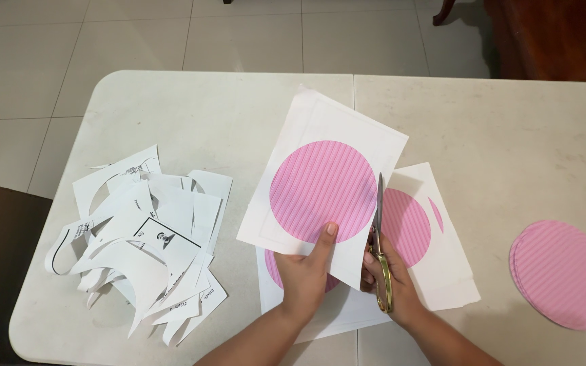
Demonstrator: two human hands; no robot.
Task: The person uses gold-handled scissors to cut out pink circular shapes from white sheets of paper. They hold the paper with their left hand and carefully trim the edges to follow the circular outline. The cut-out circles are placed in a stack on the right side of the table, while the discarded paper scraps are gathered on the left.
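Paper scraps [147,244] lie heaped at the table's [496,135] left. At the middle, the left hand [304,268] pinches a white sheet [323,183] printed with a pink circle, thumb on top. Just right, the right hand [391,281] grips gold-handled scissors [380,237], blades at the sheet's edge. More sheets [435,257] lie beneath. Cut pink circles [568,271] are stacked far right.

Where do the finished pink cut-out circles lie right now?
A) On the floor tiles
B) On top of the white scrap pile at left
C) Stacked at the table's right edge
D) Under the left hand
C: the pink cut-out circles lie stacked near the right edge of the table, apart from the scrap pile at left and from both the left hand and the right hand.
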